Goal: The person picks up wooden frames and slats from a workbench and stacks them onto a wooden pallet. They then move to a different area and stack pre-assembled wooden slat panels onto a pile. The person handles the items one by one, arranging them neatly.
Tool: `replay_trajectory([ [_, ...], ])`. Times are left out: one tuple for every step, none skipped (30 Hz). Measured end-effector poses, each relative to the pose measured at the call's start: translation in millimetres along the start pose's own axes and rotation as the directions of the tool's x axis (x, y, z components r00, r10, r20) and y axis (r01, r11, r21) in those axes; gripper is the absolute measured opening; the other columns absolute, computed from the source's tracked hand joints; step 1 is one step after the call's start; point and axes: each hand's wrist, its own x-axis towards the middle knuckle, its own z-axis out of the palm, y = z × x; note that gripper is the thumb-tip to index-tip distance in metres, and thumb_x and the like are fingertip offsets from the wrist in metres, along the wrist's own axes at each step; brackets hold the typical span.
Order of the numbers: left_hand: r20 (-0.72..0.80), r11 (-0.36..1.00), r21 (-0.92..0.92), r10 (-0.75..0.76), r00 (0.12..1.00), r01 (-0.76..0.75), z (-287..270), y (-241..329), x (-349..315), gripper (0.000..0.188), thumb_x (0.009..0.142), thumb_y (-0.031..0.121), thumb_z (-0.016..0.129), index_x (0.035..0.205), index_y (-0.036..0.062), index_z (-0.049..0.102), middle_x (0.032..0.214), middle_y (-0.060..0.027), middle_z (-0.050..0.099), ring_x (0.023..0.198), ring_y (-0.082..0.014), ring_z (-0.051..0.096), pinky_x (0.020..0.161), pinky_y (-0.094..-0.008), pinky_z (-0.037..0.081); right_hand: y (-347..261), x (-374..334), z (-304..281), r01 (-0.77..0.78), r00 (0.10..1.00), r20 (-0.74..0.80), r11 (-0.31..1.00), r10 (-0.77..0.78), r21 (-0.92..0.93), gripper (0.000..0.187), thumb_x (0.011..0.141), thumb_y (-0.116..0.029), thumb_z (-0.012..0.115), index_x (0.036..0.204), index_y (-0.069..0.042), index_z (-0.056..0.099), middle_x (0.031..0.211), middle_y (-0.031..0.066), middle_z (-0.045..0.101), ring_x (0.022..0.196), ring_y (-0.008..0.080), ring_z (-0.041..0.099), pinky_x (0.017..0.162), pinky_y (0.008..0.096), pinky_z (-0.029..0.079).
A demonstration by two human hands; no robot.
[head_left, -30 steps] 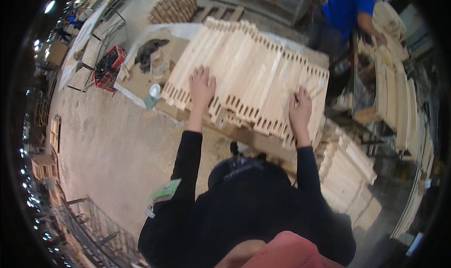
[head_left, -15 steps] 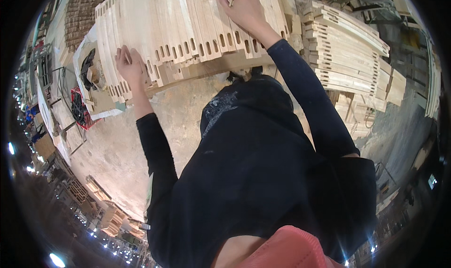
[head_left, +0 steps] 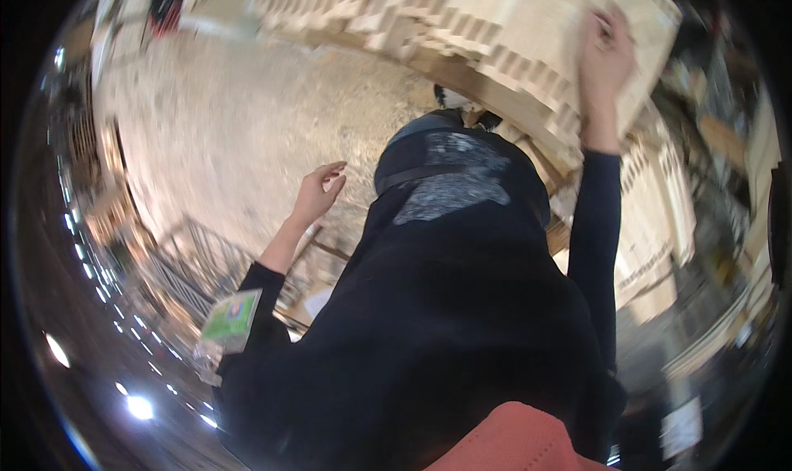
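Observation:
My left hand [head_left: 318,192] hangs in the air over the floor, left of my body. Its thumb and fingers are slightly bent and apart, and it holds nothing. My right hand [head_left: 606,58] is over the right part of a row of pale wooden slats [head_left: 528,17] with slots cut near their ends. Motion blurs that hand; its fingers are curled together, and what they hold cannot be made out. Whether the hand touches the slats I cannot tell.
Another stack of slotted wooden pieces [head_left: 648,215] stands at the right, below the row. A wooden beam [head_left: 470,77] runs under the slats' near ends. Concrete floor [head_left: 214,116] stretches to the left, with a metal rack [head_left: 198,261] at lower left.
My view has swung, so the slats sit further right and up. My left hand has come away from the slats to over the floor. The small pale stick in my right hand no longer shows clearly.

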Motion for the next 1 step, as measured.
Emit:
replay_trajectory([
  [0.038, 0.988, 0.058, -0.143, 0.989, 0.141, 6.8, -17.3, -13.8, 0.039, 0.086, 0.020, 0.069, 0.123, 0.0071, 0.063, 0.116, -0.0173, 0.066, 0.106, -0.0283, 0.065, 0.095, -0.0367, 0.049, 14.5, 5.0, 26.0, -0.032, 0.997, 0.073, 0.999, 0.029, 0.028, 0.030, 0.089, 0.001, 0.057, 0.119, 0.002, 0.056, 0.120, 0.0142, 0.063, 0.109, 0.0290, 0.062, 0.089, 0.0460, 0.054],
])
